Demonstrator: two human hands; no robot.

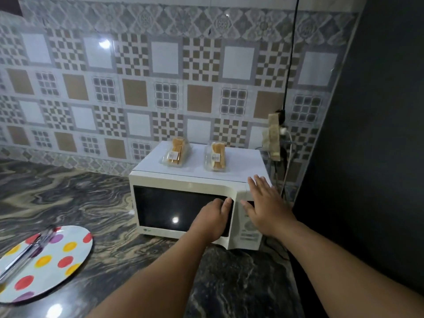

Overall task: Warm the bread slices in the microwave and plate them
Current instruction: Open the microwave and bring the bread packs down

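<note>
Two clear plastic packs of bread slices (176, 152) atop white boxy microwave (195, 177), left hand (212, 220) curled on door edge, right hand (263, 207) spread flat at 3 o'clock, polka-dot round plate (75, 253) at 8 o'clock.

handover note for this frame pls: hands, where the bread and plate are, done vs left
Left hand: fingers curled at the right edge of the microwave door, door shut.
Right hand: open, flat against the microwave's top right corner.
Two bread packs: sealed, on top of the microwave.
Dotted plate: on the counter to the left, tongs lying on it.
Done: nothing yet.
Left: open door, unpack, warm, plate.
</note>
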